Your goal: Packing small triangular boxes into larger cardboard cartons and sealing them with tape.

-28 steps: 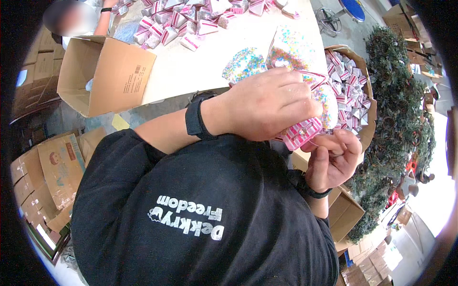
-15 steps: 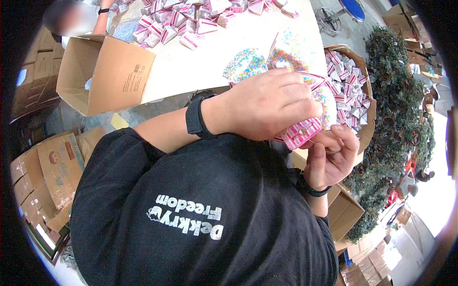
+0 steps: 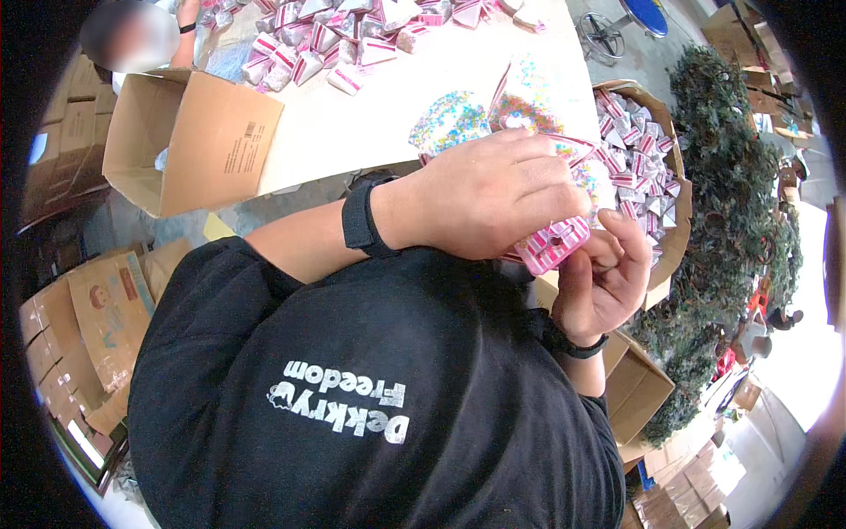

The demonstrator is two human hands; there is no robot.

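My left hand (image 3: 493, 194) is closed round a pink-and-white striped piece (image 3: 557, 250) with a small dark hole in its end. It resembles part of an artificial cake slice; my hand hides most of it. At its right edge, my right hand (image 3: 606, 286) has its fingers bent and its thumb against the edge; anything pinched there is too small to make out. Beyond my left hand lie sprinkle-covered cake slices (image 3: 448, 120), white with coloured dots. Another sprinkled surface (image 3: 596, 183) shows just past my knuckles; I cannot tell whether it belongs to the held piece.
A pale table (image 3: 352, 123) carries a heap of small wrapped wedges (image 3: 339, 40). To the right, a carton (image 3: 677, 220) is filled with similar wedges. An open cardboard box (image 3: 220, 132) stands at the left near another person's arm (image 3: 186, 40). Green artificial foliage (image 3: 727, 176) rises at far right.
The striped piece has tilted slightly, and its hole now looks darker. My right hand has shifted a little left, its forefinger lifted higher. My left hand stays nearly in place.
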